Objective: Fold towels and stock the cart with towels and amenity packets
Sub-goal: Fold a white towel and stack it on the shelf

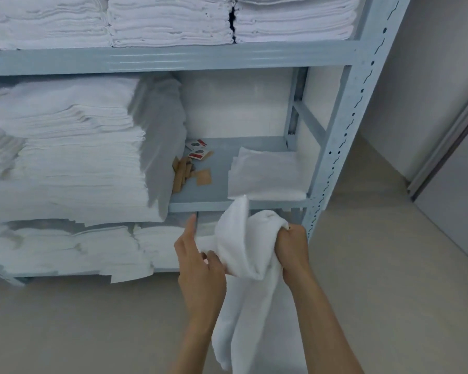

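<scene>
A white towel is held in front of the shelf. It is gripped by the closed right hand and pinched by the left hand, whose index finger is stretched out. Packets lie on the shelf beside a folded towel.

A pale blue-grey metal shelving rack fills the left and far side, its perforated upright slanting down on the right. The back of its middle bay shows a white wall. A beige floor spreads near and right, meeting a grey wall and a sliding door frame.
</scene>
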